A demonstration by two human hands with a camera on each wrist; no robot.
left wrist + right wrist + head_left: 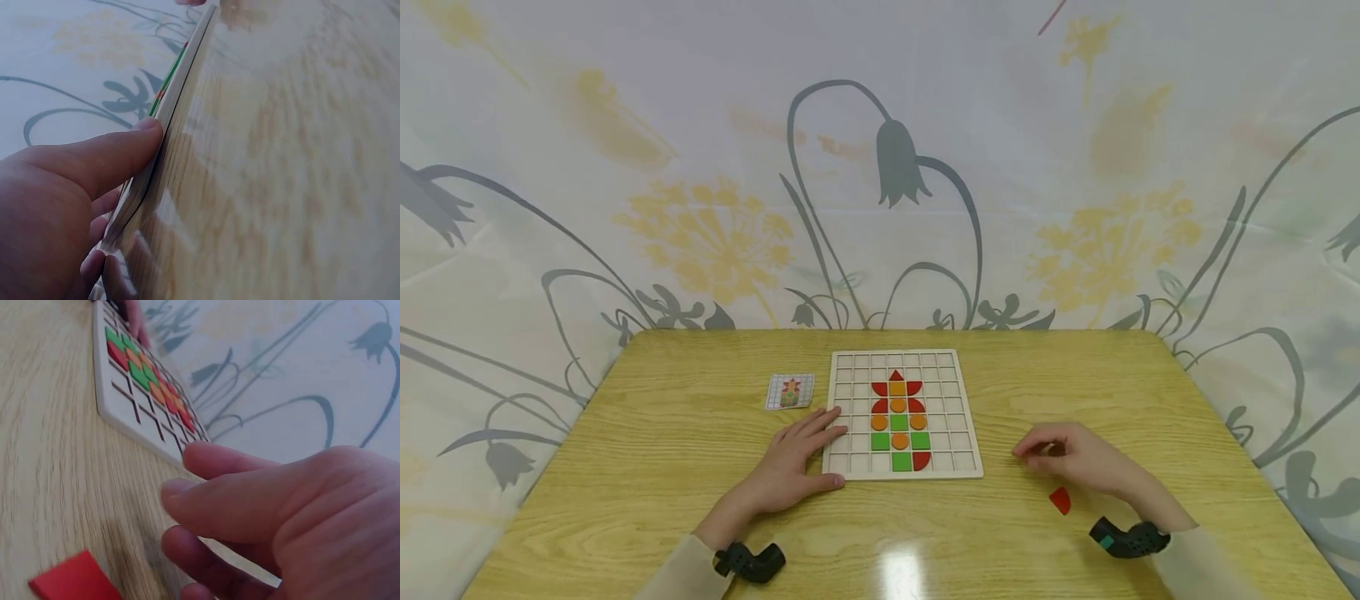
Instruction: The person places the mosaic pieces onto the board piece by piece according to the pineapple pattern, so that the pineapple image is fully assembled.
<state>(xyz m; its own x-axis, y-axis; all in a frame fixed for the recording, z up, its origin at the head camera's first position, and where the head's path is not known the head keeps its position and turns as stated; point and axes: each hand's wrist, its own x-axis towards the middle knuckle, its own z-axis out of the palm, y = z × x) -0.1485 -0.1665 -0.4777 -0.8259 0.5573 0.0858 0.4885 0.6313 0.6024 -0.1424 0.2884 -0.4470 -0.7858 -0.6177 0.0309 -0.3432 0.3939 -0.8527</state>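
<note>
A white gridded board (955, 417) carries flat pieces: green squares, orange discs, an orange square (897, 388), a red triangle (896, 376) and red quarter-circles. One red quarter-circle (921, 461) lies in its lowest filled row, right of a green square (902, 462). My left hand (786, 467) rests at the board's left side, fingertips over the edge and thumb against the near left corner. Right of the board, my right hand (1075, 458) hovers with loosely bent fingers and nothing visible between them. Just below it on the table lies a loose red quarter-circle (1060, 500), also in the right wrist view (78, 578).
A small pattern card (790, 391) showing a similar coloured figure lies left of the board on the wooden table (685, 433). A flower-printed cloth (880, 250) hangs behind the table's far edge. Each wrist wears a black device (1129, 539).
</note>
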